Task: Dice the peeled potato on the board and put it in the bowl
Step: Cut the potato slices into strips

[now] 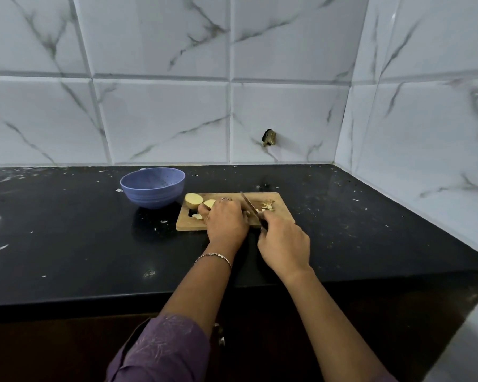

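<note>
A wooden cutting board (280,209) lies on the black counter. A cut potato half (193,200) sits at the board's far left corner, with a second piece (209,203) beside it. My left hand (226,220) covers the potato being cut and holds it down; that piece is mostly hidden. My right hand (283,245) grips the handle of a knife (248,204), whose blade angles down just right of my left fingers. Small cut bits (268,205) lie at the board's far right. The blue bowl (152,186) stands left of the board; nothing shows inside it.
The black counter (66,238) runs along a white marble-tiled wall behind and to the right, forming a corner. Small white scraps speckle the counter. A dark hole (269,137) marks the back wall. The counter's front edge is near my elbows.
</note>
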`<state>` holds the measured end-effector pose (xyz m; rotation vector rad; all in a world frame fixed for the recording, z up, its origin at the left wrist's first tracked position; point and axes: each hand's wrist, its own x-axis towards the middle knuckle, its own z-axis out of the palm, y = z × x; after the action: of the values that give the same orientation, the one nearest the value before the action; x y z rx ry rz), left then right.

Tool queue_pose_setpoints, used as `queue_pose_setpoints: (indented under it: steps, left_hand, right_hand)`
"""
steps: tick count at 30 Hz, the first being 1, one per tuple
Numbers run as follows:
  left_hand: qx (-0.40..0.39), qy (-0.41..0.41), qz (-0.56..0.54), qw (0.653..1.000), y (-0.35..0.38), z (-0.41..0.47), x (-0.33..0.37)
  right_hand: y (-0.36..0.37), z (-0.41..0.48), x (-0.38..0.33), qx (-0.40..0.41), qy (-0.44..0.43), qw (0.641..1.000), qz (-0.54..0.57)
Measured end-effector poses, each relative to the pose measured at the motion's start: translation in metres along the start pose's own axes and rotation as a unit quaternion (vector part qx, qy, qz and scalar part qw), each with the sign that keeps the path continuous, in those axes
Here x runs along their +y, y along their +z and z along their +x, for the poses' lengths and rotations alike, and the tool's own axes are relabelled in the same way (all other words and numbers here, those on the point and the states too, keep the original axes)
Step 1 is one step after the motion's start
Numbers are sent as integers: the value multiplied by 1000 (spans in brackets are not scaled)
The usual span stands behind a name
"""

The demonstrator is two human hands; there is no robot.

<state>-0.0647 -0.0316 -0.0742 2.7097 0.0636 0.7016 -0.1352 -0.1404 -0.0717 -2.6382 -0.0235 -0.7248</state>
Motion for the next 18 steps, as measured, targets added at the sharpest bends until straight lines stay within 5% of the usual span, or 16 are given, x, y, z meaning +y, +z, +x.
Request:
queue_pose_setpoints:
  steps: [8,18]
  left_hand:
    - [52,-71,-19,996,-12,-9,-1]
    - [28,-119,20,992,-14,-8,-4]
  right_hand:
    - [-12,4,11,-65,88,978,178]
    - [-16,-10,7,-70,20,994,82]
